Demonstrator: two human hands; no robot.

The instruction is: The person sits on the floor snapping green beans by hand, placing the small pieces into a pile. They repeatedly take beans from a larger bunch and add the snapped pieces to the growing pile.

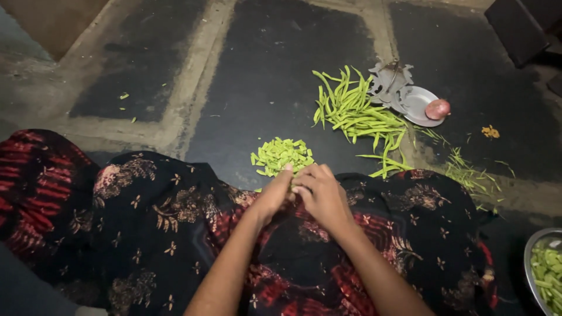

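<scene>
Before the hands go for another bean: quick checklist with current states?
1. Left hand and right hand together over the lap, fingertips meeting: ok.
2. Whether the fingers hold a bean piece right now: cannot tell, hidden between the hands.
3. Cut pieces gathered in one heap on the floor just ahead of the hands: ok.
4. Whole beans left in a pile, farther out on the right: ok.
5. Strings and trimmings kept together: not ok, scattered over the floor at right.
6. Steel bowl at the right edge holds green pieces; how full: cannot tell, cut off by the frame.
</scene>
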